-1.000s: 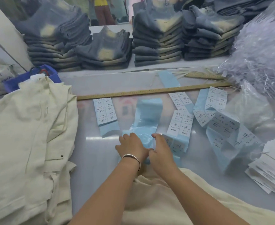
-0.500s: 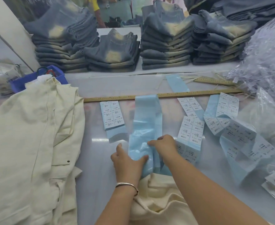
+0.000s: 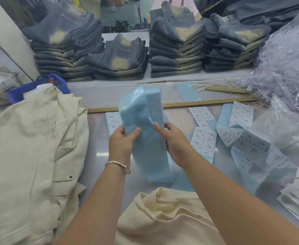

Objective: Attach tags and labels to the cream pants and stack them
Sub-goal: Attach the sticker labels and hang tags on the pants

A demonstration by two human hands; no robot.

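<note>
Label-handling step: left hand and right hand each pinch an edge of the blue label backing strip, lifted above the table. Cream pants lie bunched just below, untagged as far as visible; a cream stack lies left. Next, probably: peel off a sticker or discard the strip; blur hides whether any stickers remain.

Work surface: a pale, glossy table top is seen, with light reflected on it.
Rear: a raised white shelf is set along the far edge.
Left: a white slanted wall panel is seen.
Beyond: a greenish floor is glimpsed.
</note>
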